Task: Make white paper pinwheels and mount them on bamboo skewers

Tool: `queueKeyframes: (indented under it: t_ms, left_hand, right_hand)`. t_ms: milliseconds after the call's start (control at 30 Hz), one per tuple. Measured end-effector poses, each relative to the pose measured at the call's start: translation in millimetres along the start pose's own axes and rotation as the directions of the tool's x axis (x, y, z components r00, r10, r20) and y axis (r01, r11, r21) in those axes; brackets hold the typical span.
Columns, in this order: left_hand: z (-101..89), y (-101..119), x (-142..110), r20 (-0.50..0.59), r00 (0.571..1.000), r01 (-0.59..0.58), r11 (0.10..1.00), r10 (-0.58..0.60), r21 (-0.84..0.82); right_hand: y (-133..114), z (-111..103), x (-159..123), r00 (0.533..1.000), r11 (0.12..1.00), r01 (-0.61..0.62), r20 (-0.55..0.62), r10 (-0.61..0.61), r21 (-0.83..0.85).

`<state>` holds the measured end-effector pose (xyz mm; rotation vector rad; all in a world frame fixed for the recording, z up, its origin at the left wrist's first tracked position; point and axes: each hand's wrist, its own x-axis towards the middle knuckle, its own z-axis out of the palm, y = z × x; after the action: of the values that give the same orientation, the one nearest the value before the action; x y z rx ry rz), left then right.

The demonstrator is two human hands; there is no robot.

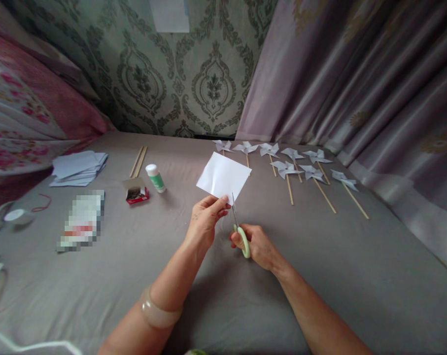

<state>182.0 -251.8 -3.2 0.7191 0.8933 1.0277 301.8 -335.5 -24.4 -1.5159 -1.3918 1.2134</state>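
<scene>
A square sheet of white paper (223, 175) is pinched near its lower corner by my left hand (205, 217). Faint crease lines run across the sheet. My right hand (258, 244) grips a pair of scissors (243, 240) with pale green handles, its fingers in the loops. The scissor blades point up and reach the lower corner of the paper, close to my left fingertips. Whether the blades are cutting into the paper I cannot tell.
Several paper pinwheels (286, 169) on sticks lie at the back right. To the left are a glue stick (155, 178), a red box of small pins (136, 195), wooden sticks (138, 161), stacked paper (77, 167), a blurred packet (83, 219) and a white cable (27, 345).
</scene>
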Motion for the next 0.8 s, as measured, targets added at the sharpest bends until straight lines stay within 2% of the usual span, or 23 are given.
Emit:
queueKeyframes:
  t_ms: [800]
  left_hand:
    - [1.1, -6.4, -1.8, 0.004, 1.000, 0.001, 1.000, -0.001, -0.008]
  right_hand:
    - [-2.3, -2.3, 0.6, 0.998, 0.996, -0.063, -0.027, 0.065, 0.066]
